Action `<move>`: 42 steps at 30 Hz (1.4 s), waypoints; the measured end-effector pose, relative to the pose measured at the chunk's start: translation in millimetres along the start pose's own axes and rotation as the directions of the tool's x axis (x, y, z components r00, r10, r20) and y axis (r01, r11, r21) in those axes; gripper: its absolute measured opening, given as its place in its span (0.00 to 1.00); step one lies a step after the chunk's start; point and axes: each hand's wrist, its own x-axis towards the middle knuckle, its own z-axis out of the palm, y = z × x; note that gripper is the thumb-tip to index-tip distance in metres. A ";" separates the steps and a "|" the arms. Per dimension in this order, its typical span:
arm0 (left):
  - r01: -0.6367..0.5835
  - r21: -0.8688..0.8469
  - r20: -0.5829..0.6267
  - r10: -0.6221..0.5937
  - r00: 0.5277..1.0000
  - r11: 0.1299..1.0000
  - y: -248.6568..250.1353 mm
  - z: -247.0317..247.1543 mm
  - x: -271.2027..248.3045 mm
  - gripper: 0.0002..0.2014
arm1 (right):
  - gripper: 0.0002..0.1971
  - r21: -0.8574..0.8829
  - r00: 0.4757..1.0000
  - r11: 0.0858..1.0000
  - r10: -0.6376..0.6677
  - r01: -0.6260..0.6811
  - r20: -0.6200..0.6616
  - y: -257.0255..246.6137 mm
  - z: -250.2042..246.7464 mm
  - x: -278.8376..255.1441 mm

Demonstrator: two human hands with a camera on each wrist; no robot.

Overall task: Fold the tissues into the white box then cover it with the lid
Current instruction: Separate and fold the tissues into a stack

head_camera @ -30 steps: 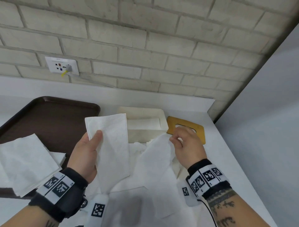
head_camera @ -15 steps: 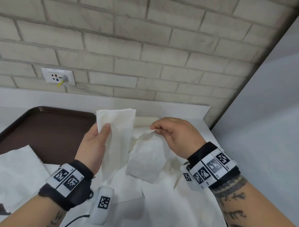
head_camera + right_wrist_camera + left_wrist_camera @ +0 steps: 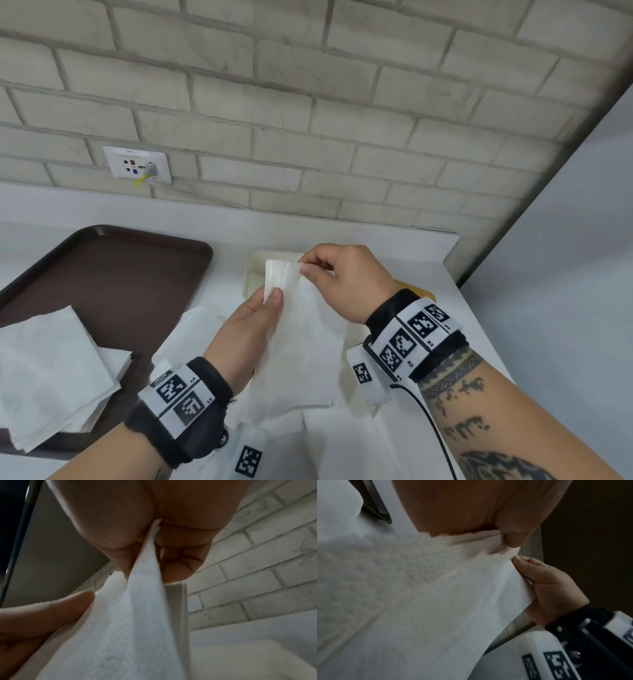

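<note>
Since a second ago we have brought our two hands together: the left hand (image 3: 251, 317) and right hand (image 3: 346, 277), then apart with separate pieces of tissue, now meet at the centre of the head frame on one folded tissue (image 3: 294, 329). The left grip pinches its upper left corner under the thumb; the right grip pinches the top edge between thumb and fingertips, as the right wrist view confirms. We judge the fold is being closed, so the sheet should soon be ready for the white box (image 3: 255, 270).

That box sits on the table (image 3: 226, 270) just behind our hands, mostly covered by them; we cannot see what it already holds. The lid (image 3: 426, 294) shows only as a tan sliver behind the right wrist. More tissues (image 3: 51, 370) lie stacked at lower left, overlapping the brown tray (image 3: 113, 274), so much remains. The left wrist view is blurred.
</note>
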 end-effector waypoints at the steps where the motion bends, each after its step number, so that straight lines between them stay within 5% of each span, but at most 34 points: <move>1: -0.001 -0.004 0.000 0.001 1.000 1.000 -1.1 0.0 0.1 0.23 | 0.07 0.015 1.000 1.000 0.011 -0.011 0.001 -0.1 0.5 1.0; 10: -0.027 0.025 -0.045 0.028 0.999 0.999 -6.1 4.2 -0.6 0.13 | 0.05 0.137 0.997 0.989 0.068 -0.063 -0.033 -0.3 5.1 -1.8; 14: 0.006 -0.130 -0.088 -0.018 0.996 0.991 -1.7 2.0 -0.4 0.16 | 0.26 0.306 0.970 0.942 0.190 -0.137 -0.152 20.8 11.3 -21.8; 17: 0.006 -0.312 -0.132 -0.050 0.990 0.950 1.1 0.8 1.9 0.17 | 0.39 0.385 0.950 0.868 0.296 -0.313 0.104 38.6 29.6 -52.5; 20: 0.013 -0.432 -0.149 -0.086 0.985 0.902 1.2 1.9 3.2 0.20 | 0.25 0.431 0.915 0.811 0.308 -0.396 0.262 49.3 55.1 -82.1; 23: -0.047 -0.428 -0.192 -0.040 0.981 0.902 -2.0 1.5 2.5 0.15 | 0.13 0.582 0.909 0.711 0.394 -0.395 0.136 58.7 65.0 -100.2; 28: -0.084 -0.179 -0.310 0.025 0.950 0.980 -15.5 -21.0 -0.5 0.13 | 0.10 0.850 0.832 0.471 0.550 -0.238 -0.072 80.3 50.5 -105.8; 32: -0.027 0.138 -0.288 0.066 0.955 0.990 -34.7 -28.1 -10.9 0.25 | 0.13 0.824 0.853 0.547 0.491 -0.145 -0.176 91.0 44.2 -111.6; 36: 0.094 0.465 -0.267 0.039 0.963 0.881 -62.3 -28.6 -24.0 0.28 | 0.11 0.691 0.875 0.670 0.471 -0.271 -0.113 97.7 69.4 -127.6; 42: 0.103 0.412 -0.326 0.041 0.945 0.905 -75.4 -25.0 -30.4 0.17 | 0.22 0.613 0.877 0.734 0.462 -0.292 -0.135 96.0 84.2 -132.5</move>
